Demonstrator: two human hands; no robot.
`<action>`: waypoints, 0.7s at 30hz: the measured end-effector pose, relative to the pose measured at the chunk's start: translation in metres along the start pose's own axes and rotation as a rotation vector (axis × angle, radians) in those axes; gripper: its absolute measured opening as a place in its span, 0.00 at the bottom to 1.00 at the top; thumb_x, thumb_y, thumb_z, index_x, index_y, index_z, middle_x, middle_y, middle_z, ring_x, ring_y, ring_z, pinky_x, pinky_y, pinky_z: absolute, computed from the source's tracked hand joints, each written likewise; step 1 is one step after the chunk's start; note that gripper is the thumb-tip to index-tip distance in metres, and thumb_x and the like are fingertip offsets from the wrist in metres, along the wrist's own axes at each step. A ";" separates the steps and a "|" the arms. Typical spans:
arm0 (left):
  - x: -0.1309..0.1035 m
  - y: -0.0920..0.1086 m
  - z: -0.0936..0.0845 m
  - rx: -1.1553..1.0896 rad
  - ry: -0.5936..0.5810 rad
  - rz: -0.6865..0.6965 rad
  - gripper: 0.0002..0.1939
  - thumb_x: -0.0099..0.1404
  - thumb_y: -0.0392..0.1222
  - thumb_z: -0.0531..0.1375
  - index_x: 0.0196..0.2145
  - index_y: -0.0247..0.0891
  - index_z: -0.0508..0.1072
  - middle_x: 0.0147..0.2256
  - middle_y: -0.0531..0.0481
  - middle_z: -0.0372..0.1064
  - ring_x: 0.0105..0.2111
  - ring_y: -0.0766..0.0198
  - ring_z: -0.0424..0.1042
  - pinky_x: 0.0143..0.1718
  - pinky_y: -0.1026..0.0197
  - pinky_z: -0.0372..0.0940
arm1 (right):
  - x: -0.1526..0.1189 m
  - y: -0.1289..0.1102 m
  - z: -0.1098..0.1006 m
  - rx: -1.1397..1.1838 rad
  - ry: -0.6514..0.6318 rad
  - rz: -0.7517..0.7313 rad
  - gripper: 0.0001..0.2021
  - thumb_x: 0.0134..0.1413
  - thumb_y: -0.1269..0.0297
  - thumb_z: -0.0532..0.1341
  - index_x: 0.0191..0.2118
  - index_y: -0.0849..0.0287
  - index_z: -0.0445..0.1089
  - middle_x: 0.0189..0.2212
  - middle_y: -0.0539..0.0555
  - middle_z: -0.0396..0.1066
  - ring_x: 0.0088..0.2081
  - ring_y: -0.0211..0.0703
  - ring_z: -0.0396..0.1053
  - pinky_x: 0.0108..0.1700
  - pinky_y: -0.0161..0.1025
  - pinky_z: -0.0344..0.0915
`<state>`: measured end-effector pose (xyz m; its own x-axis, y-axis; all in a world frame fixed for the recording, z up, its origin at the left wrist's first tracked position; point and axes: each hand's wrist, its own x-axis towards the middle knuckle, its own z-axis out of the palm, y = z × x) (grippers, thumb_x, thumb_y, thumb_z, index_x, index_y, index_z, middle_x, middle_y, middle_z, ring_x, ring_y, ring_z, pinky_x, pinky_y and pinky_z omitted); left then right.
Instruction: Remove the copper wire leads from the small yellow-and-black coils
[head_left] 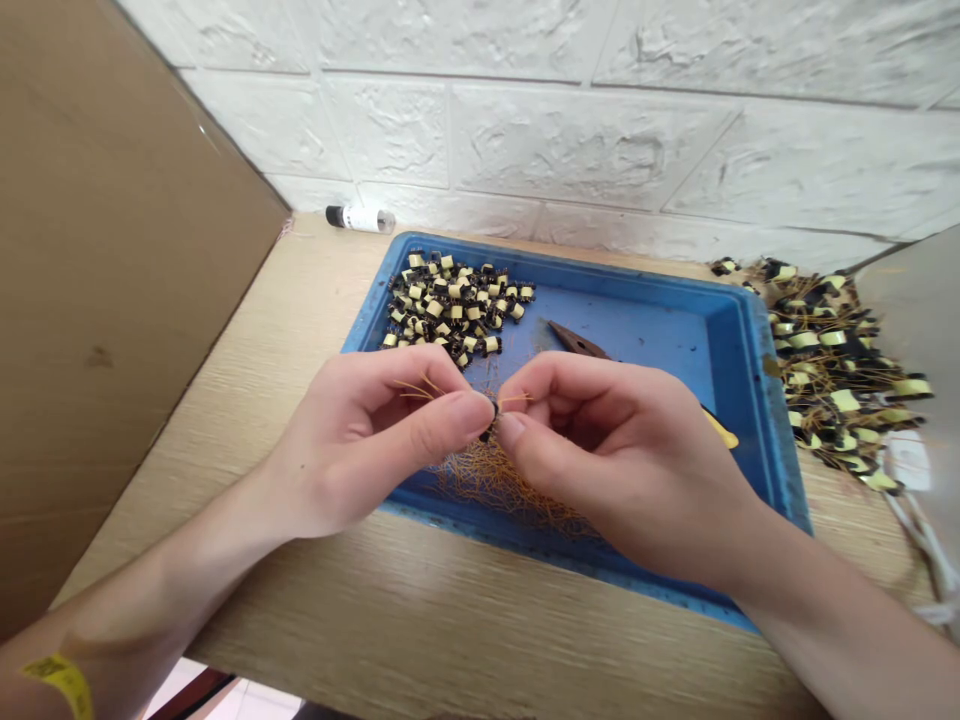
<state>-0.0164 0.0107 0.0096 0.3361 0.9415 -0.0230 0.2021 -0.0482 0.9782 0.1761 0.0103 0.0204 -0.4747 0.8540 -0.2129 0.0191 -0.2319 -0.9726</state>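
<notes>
My left hand (390, 430) pinches a small black component (489, 420) between thumb and forefinger, over the front part of a blue tray (784, 450). Thin copper-coloured wires stick out above my left fingers. My right hand (607, 430) is closed at the component's right side, its thumb and forefinger pinching fine wire ends. Most of the component is hidden by my fingertips. Beneath both hands lies a heap of loose wire pieces (517, 495). Many black and pale-yellow components (450, 305) fill the tray's back left corner. Dark pliers (577, 340) lie behind my right hand, partly covered.
More wired components (832, 370) are piled on the table (360, 620) right of the tray, beside a white plug and cable (911, 470). A small clear bottle (360, 219) lies by the white brick wall. A brown panel (112, 250) stands at left.
</notes>
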 end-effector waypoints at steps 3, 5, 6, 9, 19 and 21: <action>0.001 0.001 0.000 -0.022 -0.014 -0.008 0.10 0.64 0.39 0.64 0.24 0.38 0.74 0.19 0.57 0.66 0.19 0.71 0.63 0.18 0.70 0.58 | 0.001 0.000 0.000 -0.044 0.016 -0.031 0.07 0.53 0.74 0.64 0.27 0.58 0.68 0.19 0.41 0.59 0.20 0.27 0.52 0.19 0.30 0.47; 0.002 0.001 0.001 -0.031 -0.004 -0.014 0.10 0.64 0.39 0.64 0.24 0.38 0.74 0.19 0.57 0.66 0.19 0.71 0.63 0.18 0.70 0.58 | 0.001 0.000 0.001 -0.076 0.028 -0.044 0.07 0.54 0.73 0.64 0.27 0.58 0.67 0.19 0.42 0.60 0.20 0.27 0.52 0.19 0.30 0.47; 0.002 0.001 0.001 -0.026 0.003 -0.018 0.11 0.64 0.40 0.64 0.24 0.38 0.74 0.19 0.56 0.65 0.19 0.71 0.62 0.18 0.69 0.57 | 0.001 0.000 0.001 -0.089 0.036 -0.046 0.07 0.54 0.73 0.64 0.27 0.58 0.67 0.18 0.42 0.59 0.20 0.27 0.52 0.18 0.30 0.47; 0.001 0.001 0.001 0.002 0.022 -0.021 0.12 0.64 0.41 0.64 0.23 0.38 0.73 0.18 0.56 0.63 0.18 0.70 0.61 0.17 0.67 0.56 | 0.001 0.000 0.001 -0.116 0.053 -0.044 0.07 0.54 0.72 0.64 0.27 0.57 0.67 0.18 0.42 0.59 0.19 0.28 0.52 0.18 0.30 0.47; 0.000 -0.001 0.000 -0.026 0.009 0.002 0.13 0.65 0.41 0.64 0.23 0.40 0.71 0.20 0.56 0.63 0.20 0.69 0.62 0.19 0.65 0.56 | -0.001 -0.001 0.001 -0.003 0.025 -0.044 0.07 0.53 0.74 0.65 0.27 0.58 0.67 0.19 0.42 0.61 0.19 0.27 0.54 0.18 0.29 0.50; 0.000 -0.002 0.000 -0.047 0.011 -0.003 0.12 0.65 0.41 0.64 0.24 0.40 0.71 0.20 0.56 0.63 0.21 0.68 0.62 0.19 0.65 0.56 | -0.002 -0.001 0.000 0.014 0.029 -0.053 0.07 0.51 0.75 0.66 0.29 0.58 0.68 0.19 0.42 0.63 0.20 0.28 0.57 0.20 0.28 0.54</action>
<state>-0.0169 0.0110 0.0075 0.3256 0.9452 -0.0237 0.1596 -0.0303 0.9867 0.1766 0.0090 0.0220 -0.4486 0.8785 -0.1641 -0.0176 -0.1923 -0.9812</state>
